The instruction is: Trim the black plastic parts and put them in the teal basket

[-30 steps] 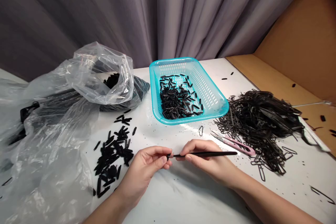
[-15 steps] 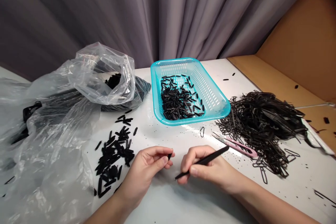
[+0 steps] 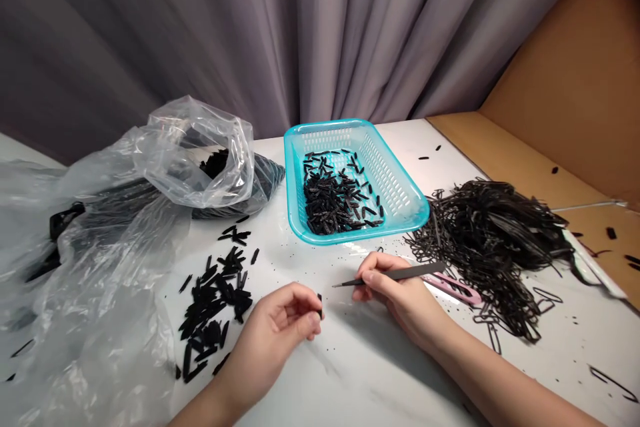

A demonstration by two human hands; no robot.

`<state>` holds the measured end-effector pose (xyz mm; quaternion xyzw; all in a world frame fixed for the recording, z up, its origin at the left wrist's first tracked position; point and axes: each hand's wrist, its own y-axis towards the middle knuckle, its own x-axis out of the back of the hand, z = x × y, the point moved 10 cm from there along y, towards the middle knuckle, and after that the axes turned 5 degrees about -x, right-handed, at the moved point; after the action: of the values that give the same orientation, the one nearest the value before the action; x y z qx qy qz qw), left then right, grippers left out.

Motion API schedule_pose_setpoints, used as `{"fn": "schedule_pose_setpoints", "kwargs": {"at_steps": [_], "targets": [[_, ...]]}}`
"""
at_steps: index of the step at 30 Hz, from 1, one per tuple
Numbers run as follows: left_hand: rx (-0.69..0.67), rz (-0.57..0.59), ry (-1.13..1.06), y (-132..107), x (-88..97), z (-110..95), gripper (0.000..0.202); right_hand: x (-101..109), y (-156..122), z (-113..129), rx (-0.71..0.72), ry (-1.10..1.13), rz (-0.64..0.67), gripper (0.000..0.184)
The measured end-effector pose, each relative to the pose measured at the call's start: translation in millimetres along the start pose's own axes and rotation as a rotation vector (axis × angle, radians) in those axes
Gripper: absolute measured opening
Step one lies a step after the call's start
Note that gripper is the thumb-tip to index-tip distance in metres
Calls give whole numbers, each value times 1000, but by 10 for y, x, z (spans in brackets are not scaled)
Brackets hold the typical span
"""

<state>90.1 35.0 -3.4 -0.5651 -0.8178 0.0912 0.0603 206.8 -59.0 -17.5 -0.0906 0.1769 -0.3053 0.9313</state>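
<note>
Between thumb and fingers, my left hand [image 3: 280,327] pinches a small black strip piece [image 3: 320,307], mostly covered by the fingertips. My right hand [image 3: 390,283] is closed round black tweezers [image 3: 407,273], whose tips point left toward that piece without touching it. Left of my left hand lies a loose pile of similar black pieces [image 3: 210,307]. Beyond both hands stands a turquoise plastic basket [image 3: 320,239] with many short black pieces [image 3: 330,203] inside. A pink-handled cutter or scissors [image 3: 457,288] lies partly hidden behind my right hand.
A clear plastic bag [image 3: 200,190] with black material spreads over the left side. On the right is a tangled heap of thin black loops [image 3: 500,233], beside a white strip [image 3: 595,267]. A brown board [image 3: 575,80] and a grey curtain [image 3: 320,33] stand behind.
My right hand has moved up and away from my left, turning the tweezers flatter with their tips to the left. The piece in my left fingers now stands more upright.
</note>
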Motion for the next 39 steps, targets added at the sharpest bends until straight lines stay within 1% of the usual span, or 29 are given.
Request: {"fn": "schedule_pose_setpoints", "kwargs": {"at_steps": [2,3,4,5,6,7,9,11,13,14,15,16,18,21,24,26,27,29,30,32,34,36,39], "targets": [[-120,118,266,-36,-144,-259,9,38,11,-10,-7,72,-26,17],[-173,212,376,-60,-265,-376,14,49,15,-17,-12,101,-32,18],[-237,280,454,-79,-369,-505,18,53,20,-23,-17,125,-33,18],[-306,311,508,-85,-441,-641,22,53,23,-26,-20,143,-31,18],[-376,315,549,-79,-487,-777,25,49,26,-26,-21,157,-26,18],[-445,279,581,-58,-493,-913,29,42,27,-25,-19,166,-19,18],[-531,164,654,11,-418,-1112,39,32,26,-26,-18,182,-6,18],[-553,18,744,89,-237,-1214,42,36,22,-37,-25,191,-5,18],[-546,-156,847,136,40,-1248,32,48,17,-55,-38,188,-15,18],[-519,-240,908,149,199,-1228,25,51,14,-60,-43,184,-19,18],[-471,-301,981,166,350,-1173,20,50,12,-62,-47,180,-20,18],[-405,-332,1061,189,486,-1086,17,46,11,-63,-51,177,-18,18],[-241,-310,1180,253,705,-836,14,26,9,-61,-59,177,-7,18],[-171,-302,1192,305,899,-609,10,13,5,-56,-62,177,-3,18],[-152,-323,1154,330,955,-530,13,24,5,-59,-51,174,-11,17],[-155,-326,1106,315,904,-533,15,30,7,-71,-44,174,-9,17],[-162,-320,1080,296,850,-541,15,33,8,-74,-36,172,-9,17],[-154,-271,955,250,695,-506,12,40,1,-60,-4,158,-9,16],[-139,-232,852,225,600,-461,10,42,-9,-36,25,143,-9,15],[-19,-145,339,174,404,-238,7,35,-43,46,105,67,-12,11],[50,-118,11,116,236,-92,7,2,-91,141,187,-58,-7,8],[78,-124,-149,80,150,6,6,-62,-129,195,231,-162,27,7],[97,-127,-235,71,114,125,5,-147,-157,206,248,-221,98,9]]}}
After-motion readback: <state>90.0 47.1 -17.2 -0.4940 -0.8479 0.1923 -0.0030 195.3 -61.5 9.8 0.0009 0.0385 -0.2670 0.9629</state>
